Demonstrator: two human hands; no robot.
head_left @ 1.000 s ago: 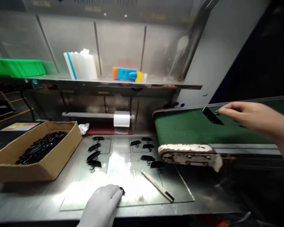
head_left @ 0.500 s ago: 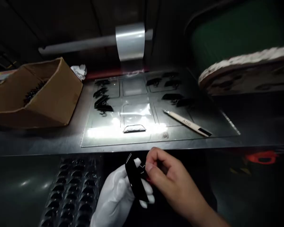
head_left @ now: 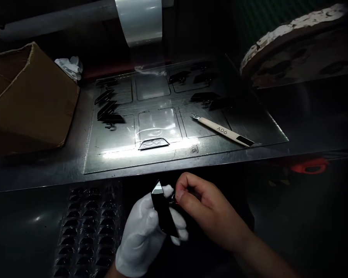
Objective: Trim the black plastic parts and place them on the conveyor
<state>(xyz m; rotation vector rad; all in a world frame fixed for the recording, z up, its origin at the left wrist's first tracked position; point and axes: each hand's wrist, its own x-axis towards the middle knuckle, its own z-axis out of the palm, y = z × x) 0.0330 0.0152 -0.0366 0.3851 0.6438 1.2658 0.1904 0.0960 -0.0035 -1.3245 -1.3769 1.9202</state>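
Note:
My left hand point(head_left: 142, 227), in a white glove, is closed around a glossy black trapezoid-shaped piece point(head_left: 164, 212), held tilted below the table's front edge. Light glints off the piece's upper tip. Bare, my right hand point(head_left: 205, 208) is pinched close behind that piece, with thumb and forefinger pressed together. Something small and dark shows at its fingertips, too hidden to name. On the glass sheet point(head_left: 121, 146) beyond lie several similar black pieces point(head_left: 110, 116) with small hooks. A cutter knife point(head_left: 222, 130) marked A06 rests there too, right of a trapezoid frame with a pale middle point(head_left: 154, 144).
At the left stands a cardboard box point(head_left: 31, 100), with a crumpled white cloth point(head_left: 69, 67) behind it. A plastic tray point(head_left: 88, 231) of several black pieces lies below the table edge. A red-orange object point(head_left: 310, 166) is at lower right. A pale roll point(head_left: 140, 21) hangs at the back.
The view has shifted, so the table things sit higher and further left. The black piece has turned slightly in my left hand, its tip now catching light. My right hand stays pinched beside it.

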